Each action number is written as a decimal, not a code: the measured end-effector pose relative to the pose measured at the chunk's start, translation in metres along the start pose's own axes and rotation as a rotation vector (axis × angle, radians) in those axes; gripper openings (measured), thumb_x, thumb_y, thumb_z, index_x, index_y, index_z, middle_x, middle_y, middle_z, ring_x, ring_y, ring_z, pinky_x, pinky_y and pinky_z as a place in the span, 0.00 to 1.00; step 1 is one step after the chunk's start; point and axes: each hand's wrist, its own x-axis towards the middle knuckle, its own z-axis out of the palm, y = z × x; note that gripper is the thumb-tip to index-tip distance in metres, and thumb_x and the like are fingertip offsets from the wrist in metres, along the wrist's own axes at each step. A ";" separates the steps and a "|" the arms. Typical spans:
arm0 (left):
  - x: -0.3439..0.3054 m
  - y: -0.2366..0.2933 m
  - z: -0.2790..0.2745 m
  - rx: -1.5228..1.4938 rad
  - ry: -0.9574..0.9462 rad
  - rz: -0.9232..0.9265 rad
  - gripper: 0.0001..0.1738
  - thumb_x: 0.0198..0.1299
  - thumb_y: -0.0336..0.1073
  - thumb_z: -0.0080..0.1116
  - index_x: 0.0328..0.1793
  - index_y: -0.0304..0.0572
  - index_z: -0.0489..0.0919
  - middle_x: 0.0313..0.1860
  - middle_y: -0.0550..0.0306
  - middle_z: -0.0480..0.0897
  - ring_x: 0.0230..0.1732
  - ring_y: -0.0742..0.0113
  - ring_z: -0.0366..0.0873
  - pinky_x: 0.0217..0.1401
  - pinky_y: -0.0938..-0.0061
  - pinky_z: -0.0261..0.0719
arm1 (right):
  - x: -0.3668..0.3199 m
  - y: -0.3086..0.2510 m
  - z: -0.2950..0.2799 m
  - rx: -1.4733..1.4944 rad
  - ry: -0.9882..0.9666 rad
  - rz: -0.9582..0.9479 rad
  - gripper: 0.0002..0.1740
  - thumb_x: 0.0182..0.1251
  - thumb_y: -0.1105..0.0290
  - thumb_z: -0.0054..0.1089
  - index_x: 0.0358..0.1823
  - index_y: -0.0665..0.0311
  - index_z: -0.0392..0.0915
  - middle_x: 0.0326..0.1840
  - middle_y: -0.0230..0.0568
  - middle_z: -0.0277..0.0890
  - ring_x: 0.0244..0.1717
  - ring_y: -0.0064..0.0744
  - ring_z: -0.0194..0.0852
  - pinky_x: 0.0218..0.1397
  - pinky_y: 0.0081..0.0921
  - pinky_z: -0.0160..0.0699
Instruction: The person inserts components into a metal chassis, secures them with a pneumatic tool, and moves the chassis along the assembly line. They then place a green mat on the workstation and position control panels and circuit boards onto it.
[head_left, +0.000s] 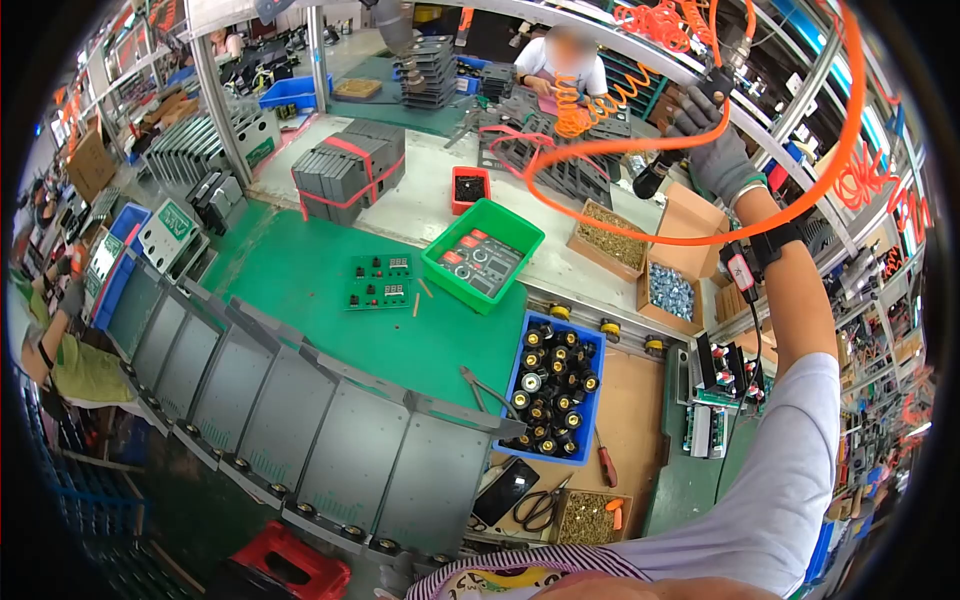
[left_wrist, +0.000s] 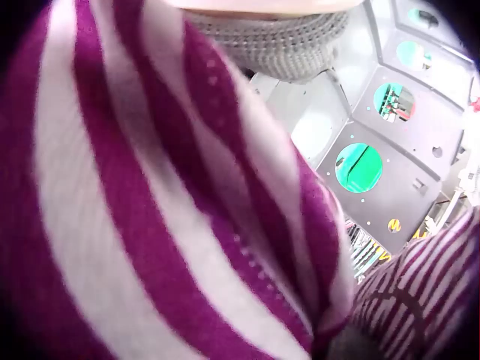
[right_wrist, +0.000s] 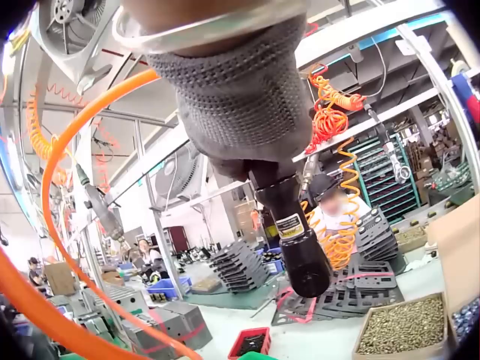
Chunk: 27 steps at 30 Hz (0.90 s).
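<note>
High at the right of the head view, my right hand (head_left: 715, 150) in a grey knitted glove grips a black air driver (right_wrist: 304, 255). Its rounded black end points down above the bench in the right wrist view. An orange air hose (head_left: 690, 241) loops around that arm. Of my left hand (left_wrist: 277, 49), only a grey knitted part of the glove shows in the left wrist view, behind a striped sleeve (left_wrist: 165, 210); its fingers are hidden. Grey metal panels (left_wrist: 397, 165) with round cutouts lie beyond it. The head view does not show the left hand.
Grey metal panels (head_left: 340, 455) stand in a row along the bench's front. On the green mat are circuit boards (head_left: 380, 283), pliers (head_left: 475, 388) and a green tray (head_left: 535, 235). A blue bin (head_left: 597, 350) holds black round parts. Boxes of screws (head_left: 607, 240) sit near the right arm.
</note>
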 end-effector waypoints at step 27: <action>-0.009 0.004 0.000 0.097 0.079 0.250 0.14 0.53 0.40 0.48 0.41 0.43 0.77 0.38 0.40 0.77 0.43 0.45 0.75 0.44 0.62 0.73 | -0.014 0.073 -0.141 0.415 0.436 0.245 0.15 0.43 0.63 0.56 0.35 0.58 0.70 0.40 0.40 0.67 0.48 0.42 0.65 0.54 0.37 0.65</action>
